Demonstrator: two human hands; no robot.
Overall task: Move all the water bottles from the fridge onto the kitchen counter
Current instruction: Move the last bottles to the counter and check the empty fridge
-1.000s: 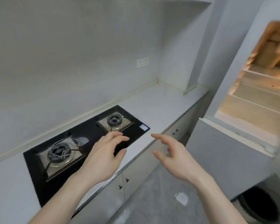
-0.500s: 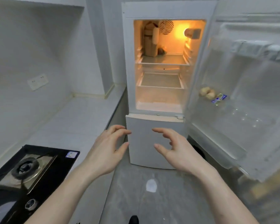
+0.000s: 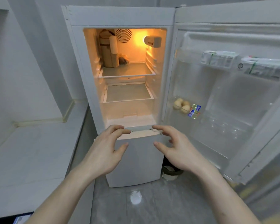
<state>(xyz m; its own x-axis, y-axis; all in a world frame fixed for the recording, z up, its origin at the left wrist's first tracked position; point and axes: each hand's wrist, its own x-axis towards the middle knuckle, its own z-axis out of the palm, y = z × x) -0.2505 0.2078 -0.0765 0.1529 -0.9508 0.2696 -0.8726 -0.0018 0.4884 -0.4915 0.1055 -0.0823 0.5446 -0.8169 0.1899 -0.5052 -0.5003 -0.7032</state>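
Note:
The white fridge (image 3: 120,16) stands straight ahead with its upper door (image 3: 233,94) swung open to the right and the inside lit orange. In the door's bottom shelf I see several clear water bottles (image 3: 223,128), visible mostly as glints behind the transparent rail. My left hand (image 3: 107,149) and my right hand (image 3: 176,149) hover side by side in front of the lower fridge compartment, fingers spread and curved, holding nothing. The grey kitchen counter (image 3: 31,151) runs along the left.
A brown bag (image 3: 108,52) and a white roll stand on the top inner shelf. Eggs (image 3: 181,105) and small blue packets sit in the middle door shelf, cartons (image 3: 220,59) in the top one. A black stove corner (image 3: 14,219) shows at the bottom left.
My view has swung from the stove and counter to face the open fridge and moved closer. Both hands stay raised and open in front of me.

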